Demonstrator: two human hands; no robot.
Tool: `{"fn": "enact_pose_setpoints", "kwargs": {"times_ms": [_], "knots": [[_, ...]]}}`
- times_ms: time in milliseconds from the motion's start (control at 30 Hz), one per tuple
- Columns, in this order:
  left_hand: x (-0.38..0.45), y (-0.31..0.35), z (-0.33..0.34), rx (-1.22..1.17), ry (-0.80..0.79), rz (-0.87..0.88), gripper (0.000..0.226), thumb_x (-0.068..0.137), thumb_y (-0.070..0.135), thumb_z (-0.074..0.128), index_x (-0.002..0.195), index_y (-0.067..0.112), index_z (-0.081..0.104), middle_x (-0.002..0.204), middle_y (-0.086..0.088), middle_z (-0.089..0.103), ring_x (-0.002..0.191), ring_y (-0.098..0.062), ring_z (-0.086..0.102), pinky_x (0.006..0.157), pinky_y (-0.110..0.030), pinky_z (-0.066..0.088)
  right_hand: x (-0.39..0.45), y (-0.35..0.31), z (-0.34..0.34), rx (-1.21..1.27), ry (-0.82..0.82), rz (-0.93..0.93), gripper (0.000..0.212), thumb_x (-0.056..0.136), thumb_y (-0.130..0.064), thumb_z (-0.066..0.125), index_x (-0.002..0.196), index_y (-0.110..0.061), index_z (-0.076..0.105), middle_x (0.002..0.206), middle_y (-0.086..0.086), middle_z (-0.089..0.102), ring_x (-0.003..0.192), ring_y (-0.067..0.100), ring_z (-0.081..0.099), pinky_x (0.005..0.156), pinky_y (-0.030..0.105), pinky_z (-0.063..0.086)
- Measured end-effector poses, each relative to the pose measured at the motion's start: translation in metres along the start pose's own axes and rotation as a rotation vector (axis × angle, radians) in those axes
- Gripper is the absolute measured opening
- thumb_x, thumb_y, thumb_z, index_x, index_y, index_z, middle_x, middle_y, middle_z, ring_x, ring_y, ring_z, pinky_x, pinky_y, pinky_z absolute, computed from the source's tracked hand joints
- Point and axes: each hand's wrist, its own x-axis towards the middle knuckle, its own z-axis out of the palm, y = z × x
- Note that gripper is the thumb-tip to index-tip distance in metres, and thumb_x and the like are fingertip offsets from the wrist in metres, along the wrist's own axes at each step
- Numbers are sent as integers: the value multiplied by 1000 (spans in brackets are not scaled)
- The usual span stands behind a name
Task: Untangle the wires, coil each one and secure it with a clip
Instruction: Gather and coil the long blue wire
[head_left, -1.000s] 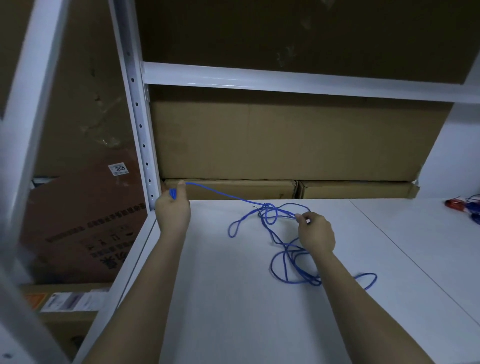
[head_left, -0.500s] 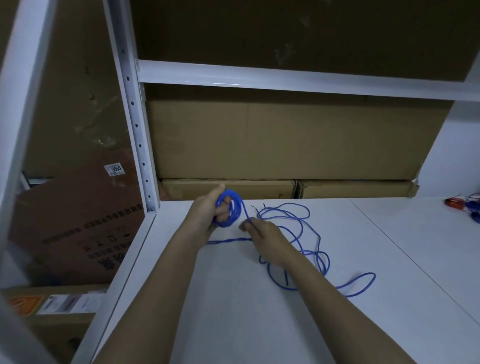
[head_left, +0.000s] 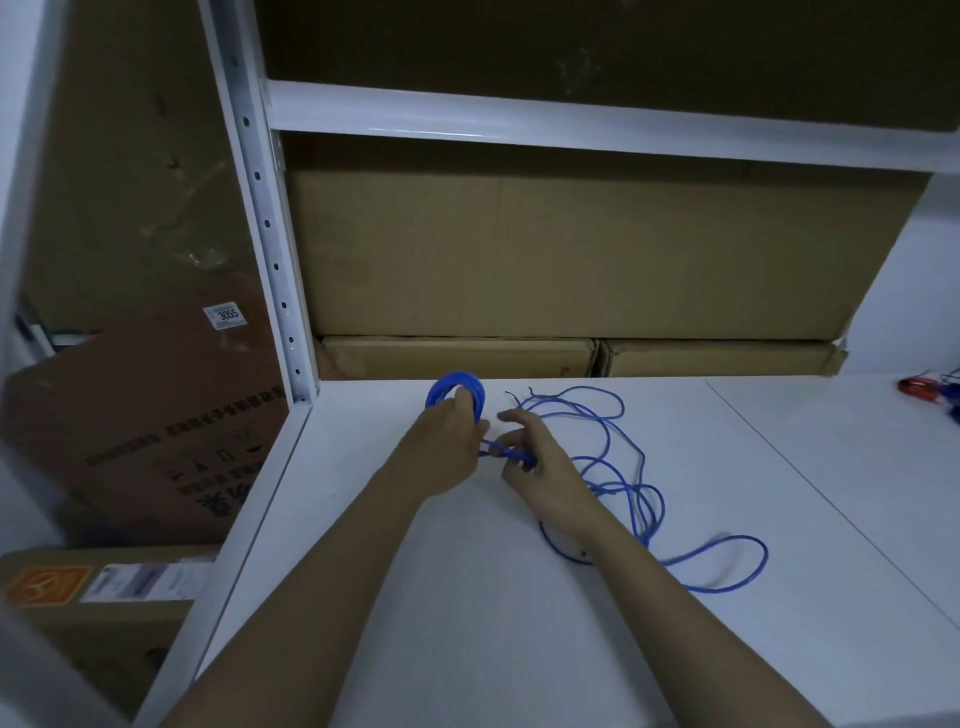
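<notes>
A long blue wire (head_left: 641, 499) lies in loose loops on the white table (head_left: 441, 597). Part of it is wound into a small coil (head_left: 460, 387) that my left hand (head_left: 447, 441) holds upright, fingers through the ring. My right hand (head_left: 540, 462) is just right of the left hand and pinches the strand that leads from the coil, index finger stretched out. The wire's bare end (head_left: 511, 397) lies behind my right hand. No clip shows near my hands.
Cardboard boxes (head_left: 571, 260) fill the shelf behind the table under a white beam (head_left: 571, 124). A perforated white upright (head_left: 270, 234) stands at the table's back left corner. More boxes lean at the left. Red and blue items (head_left: 927, 392) lie at the far right edge.
My hands came together from wide apart. The left hand now holds a wound coil, and the right hand has brought the strand up beside it, then shifted slightly right.
</notes>
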Motion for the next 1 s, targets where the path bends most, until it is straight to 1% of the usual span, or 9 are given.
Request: {"fn": "enact_pose_setpoints", "kwargs": {"times_ms": [100, 200, 267, 367, 467, 567, 733, 833, 1000], "knots": [[-4, -2, -3, 97, -112, 49, 35, 94, 46, 53, 87, 14, 40, 65, 3, 40, 56, -12, 39, 53, -24, 32, 1, -5, -12, 214, -41, 136, 32, 90, -16, 42, 119, -28, 50, 110, -4, 64, 85, 9, 53, 75, 20, 39], [-5, 0, -4, 178, -96, 98, 46, 87, 58, 55, 76, 17, 36, 63, 2, 36, 59, -16, 37, 55, -28, 30, 3, -9, -17, 242, -131, 105, 39, 89, -44, 34, 122, -33, 53, 98, 2, 65, 77, 11, 44, 72, 21, 36], [-5, -3, -6, 40, -93, 35, 47, 88, 55, 55, 70, 19, 31, 63, -1, 33, 58, -15, 32, 57, -28, 27, 3, -7, -24, 325, -132, 162, 46, 99, -57, 23, 131, -35, 48, 95, 1, 69, 79, 7, 50, 77, 22, 35], [-7, -14, -10, -115, -59, -81, 45, 88, 49, 60, 71, 17, 33, 65, -4, 34, 60, -15, 32, 62, -29, 29, -1, -7, -36, 247, -69, 211, 31, 102, -38, 37, 126, -32, 55, 99, -2, 71, 83, 3, 57, 76, 21, 37], [-9, -19, -10, -237, 16, -151, 44, 88, 42, 64, 70, 15, 34, 64, -3, 33, 59, -14, 32, 59, -29, 27, 4, 8, -36, -264, 3, -27, 18, 97, -20, 54, 104, -22, 70, 99, -6, 68, 98, 14, 57, 90, 24, 36], [-10, -21, -16, -272, 212, -222, 39, 92, 34, 60, 68, 12, 38, 62, -4, 38, 59, -17, 37, 56, -31, 27, 19, 28, -44, -503, 211, -169, 14, 91, -8, 62, 92, -12, 76, 89, 4, 71, 88, 21, 58, 83, 25, 27], [-12, -34, -46, -341, 603, -392, 40, 93, 31, 58, 66, 8, 39, 61, -4, 41, 61, -25, 41, 56, -33, 30, 17, 66, -89, -719, 482, 24, 15, 88, -4, 63, 84, -11, 76, 80, 15, 71, 78, 38, 62, 69, 35, 37], [-12, -21, -49, -352, 584, -306, 44, 93, 29, 58, 61, 12, 33, 57, -2, 36, 55, -20, 35, 53, -33, 27, 17, 55, -79, -873, 478, 140, 24, 92, -12, 53, 97, -17, 75, 103, 13, 66, 100, 39, 52, 75, 36, 32], [-5, 8, -41, -350, 449, -158, 48, 92, 26, 62, 58, 16, 29, 53, 1, 33, 51, -16, 29, 51, -33, 24, 21, -3, -34, -663, 465, -156, 50, 69, -19, 40, 107, -16, 72, 111, 9, 65, 110, 32, 55, 99, 45, 32]]}}
